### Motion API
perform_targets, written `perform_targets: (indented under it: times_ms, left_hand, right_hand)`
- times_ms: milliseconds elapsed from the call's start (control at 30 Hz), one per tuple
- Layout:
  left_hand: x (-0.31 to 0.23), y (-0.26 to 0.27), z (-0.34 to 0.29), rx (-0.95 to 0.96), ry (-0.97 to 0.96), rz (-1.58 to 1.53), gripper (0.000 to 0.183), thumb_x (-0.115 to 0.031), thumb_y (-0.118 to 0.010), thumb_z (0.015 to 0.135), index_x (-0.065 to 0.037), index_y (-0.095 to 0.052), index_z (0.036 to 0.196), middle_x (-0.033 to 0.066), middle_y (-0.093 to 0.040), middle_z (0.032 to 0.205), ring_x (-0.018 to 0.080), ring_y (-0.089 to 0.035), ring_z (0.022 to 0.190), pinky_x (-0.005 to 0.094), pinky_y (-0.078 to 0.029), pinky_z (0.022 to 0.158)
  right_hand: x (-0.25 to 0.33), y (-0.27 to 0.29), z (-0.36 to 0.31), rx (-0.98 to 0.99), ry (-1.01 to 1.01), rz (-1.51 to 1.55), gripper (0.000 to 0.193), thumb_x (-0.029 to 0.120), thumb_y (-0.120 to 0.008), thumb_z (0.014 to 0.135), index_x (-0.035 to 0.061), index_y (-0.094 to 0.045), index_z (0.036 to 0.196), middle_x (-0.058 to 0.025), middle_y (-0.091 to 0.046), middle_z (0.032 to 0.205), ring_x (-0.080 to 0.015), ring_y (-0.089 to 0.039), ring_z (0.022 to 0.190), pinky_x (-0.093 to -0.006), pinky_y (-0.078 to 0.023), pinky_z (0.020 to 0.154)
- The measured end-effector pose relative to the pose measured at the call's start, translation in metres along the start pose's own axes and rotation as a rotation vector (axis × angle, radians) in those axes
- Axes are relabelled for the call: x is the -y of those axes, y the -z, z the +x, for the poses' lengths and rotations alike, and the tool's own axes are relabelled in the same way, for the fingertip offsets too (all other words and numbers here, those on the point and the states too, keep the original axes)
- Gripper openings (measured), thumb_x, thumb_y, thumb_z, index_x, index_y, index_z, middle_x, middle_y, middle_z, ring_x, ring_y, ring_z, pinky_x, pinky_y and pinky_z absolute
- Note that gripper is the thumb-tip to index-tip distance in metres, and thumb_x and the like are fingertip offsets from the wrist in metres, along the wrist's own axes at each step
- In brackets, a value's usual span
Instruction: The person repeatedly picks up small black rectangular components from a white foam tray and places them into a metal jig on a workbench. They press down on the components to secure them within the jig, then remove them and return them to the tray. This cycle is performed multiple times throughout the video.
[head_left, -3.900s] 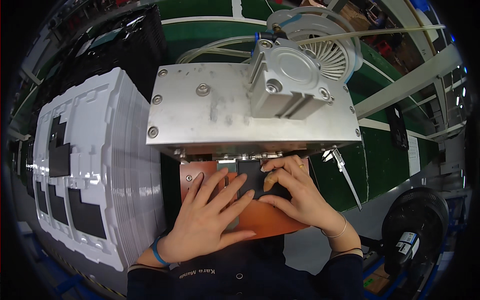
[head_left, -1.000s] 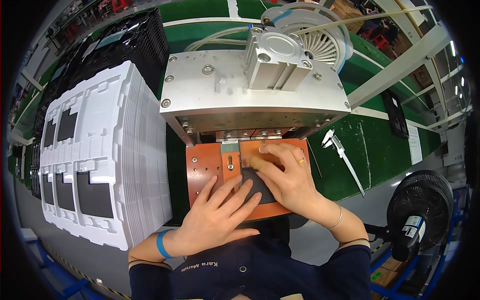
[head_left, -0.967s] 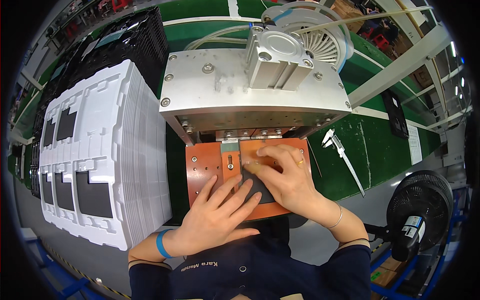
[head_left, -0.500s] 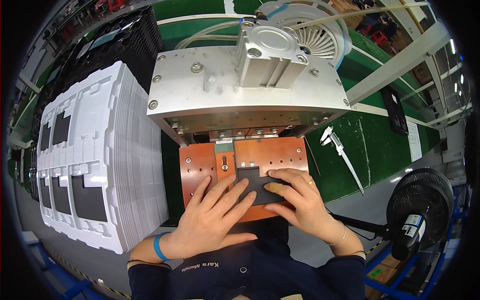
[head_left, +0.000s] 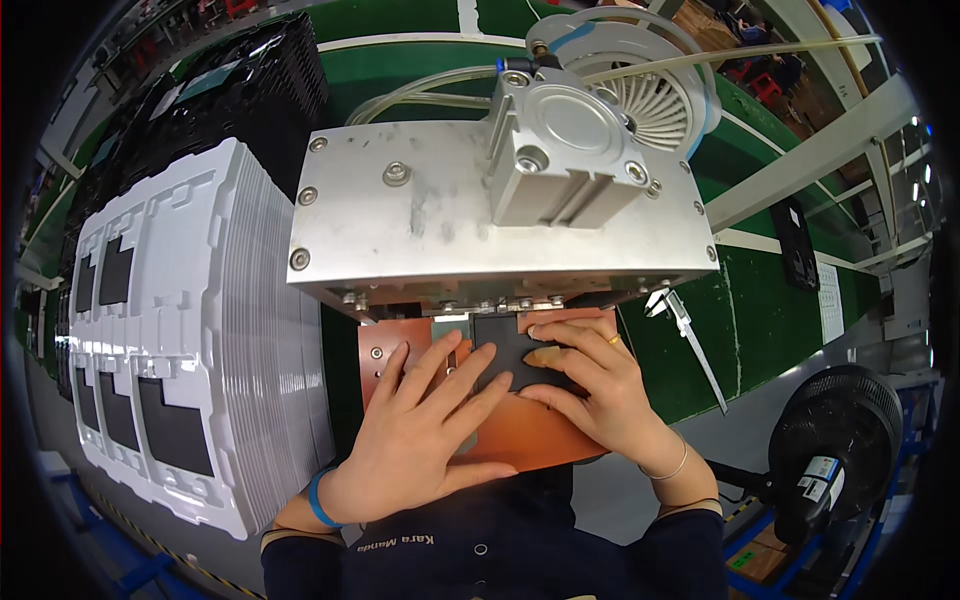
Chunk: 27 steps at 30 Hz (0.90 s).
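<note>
Smooth orange plate (head_left: pixel 520 440), flat black piece (head_left: pixel 505 352)

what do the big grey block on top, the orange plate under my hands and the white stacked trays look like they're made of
Big grey press block: bare metal, likely aluminium; dull, scuffed, bolted.
Orange-brown flat plate: smooth and matte, possibly a phenolic board; unsure.
Stacked white trays: thin moulded plastic, judging by the many fine edges.

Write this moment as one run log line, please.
left hand: flat on black part | right hand: pressing it | base: orange plate | above: metal press
</note>
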<state>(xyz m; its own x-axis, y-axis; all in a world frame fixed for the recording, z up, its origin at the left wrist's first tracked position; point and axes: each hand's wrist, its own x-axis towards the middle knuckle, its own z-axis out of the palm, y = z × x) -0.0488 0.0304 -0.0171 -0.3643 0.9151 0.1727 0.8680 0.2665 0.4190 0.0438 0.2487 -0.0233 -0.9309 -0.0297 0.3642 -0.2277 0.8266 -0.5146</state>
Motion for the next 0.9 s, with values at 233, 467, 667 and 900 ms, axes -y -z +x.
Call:
perform_targets:
  times_ms: [233,467,667,900]
  left_hand:
    - [0.0002,0.0002,-0.0003,0.03,0.035,-0.038,0.068,-0.062,-0.064,0.08,-0.014,-0.062,0.128,0.0083,-0.049,0.142,0.0307,-0.039,0.136,0.0601,-0.03,0.105]
    - [0.0007,-0.0008,-0.0022,0.095,0.051,-0.027,0.073,-0.066,-0.065,0.077,-0.018,-0.059,0.132,0.0073,-0.046,0.146,0.0356,-0.037,0.136,0.0616,-0.026,0.109]
    - [0.0007,-0.0033,-0.0035,0.091,0.057,-0.017,0.074,-0.069,-0.062,0.078,-0.019,-0.059,0.133,0.0068,-0.047,0.145,0.0356,-0.036,0.137,0.0613,-0.025,0.11]
    - [0.0011,-0.0032,-0.0026,0.097,0.057,-0.015,0.073,-0.068,-0.062,0.078,-0.02,-0.059,0.133,0.0069,-0.047,0.146,0.0358,-0.036,0.137,0.0611,-0.024,0.111]
  right_hand:
    - [0.0,0.0017,0.0025,0.029,-0.001,0.022,0.032,0.017,-0.081,0.071,0.0041,-0.068,0.097,-0.0096,-0.063,0.112,-0.0282,-0.057,0.103,-0.0372,-0.048,0.087]
    - [0.0007,0.0037,0.0062,0.061,-0.028,0.054,0.03,0.017,-0.081,0.071,0.0045,-0.069,0.095,-0.0094,-0.064,0.115,-0.0273,-0.058,0.101,-0.0358,-0.049,0.085]
    - [0.0009,0.0054,0.0049,0.089,-0.051,0.041,0.03,0.018,-0.081,0.071,0.005,-0.069,0.095,-0.0089,-0.064,0.115,-0.0258,-0.058,0.098,-0.0348,-0.049,0.083]
    - [0.0004,0.0056,0.0052,0.078,-0.055,0.048,0.029,0.018,-0.081,0.071,0.0053,-0.068,0.094,-0.0085,-0.064,0.116,-0.0258,-0.057,0.098,-0.035,-0.048,0.083]
